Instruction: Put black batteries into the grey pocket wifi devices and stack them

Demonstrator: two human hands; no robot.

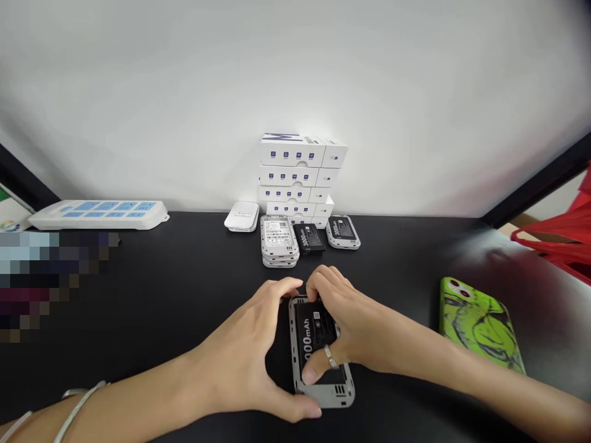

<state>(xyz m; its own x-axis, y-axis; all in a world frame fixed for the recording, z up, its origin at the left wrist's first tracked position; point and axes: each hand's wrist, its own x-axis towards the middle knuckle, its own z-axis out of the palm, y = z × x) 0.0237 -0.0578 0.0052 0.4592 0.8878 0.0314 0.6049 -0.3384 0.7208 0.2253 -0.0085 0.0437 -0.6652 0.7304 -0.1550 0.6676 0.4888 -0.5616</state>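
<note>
A pocket Wi-Fi device (323, 397) with its back off lies flat on the black table in front of me. In its bay sits a black battery (318, 335) printed with "000mAh", partly covered by my fingers. My left hand (244, 344) spans the device, thumb at the near edge and fingertips at the far edge. My right hand (355, 326), wearing a ring, reaches over the battery. Its thumb presses on the battery's near part, and its curled fingers are at the far end. Whether the battery is fully seated I cannot tell.
Behind stand stacked white boxes (290, 154). Before them are a stack of open devices (279, 237), black batteries (310, 239), another device with battery (342, 231) and white covers (242, 215). A power strip (101, 214) lies left, a green-cased phone (480, 326) right, a red bag (563, 237) far right.
</note>
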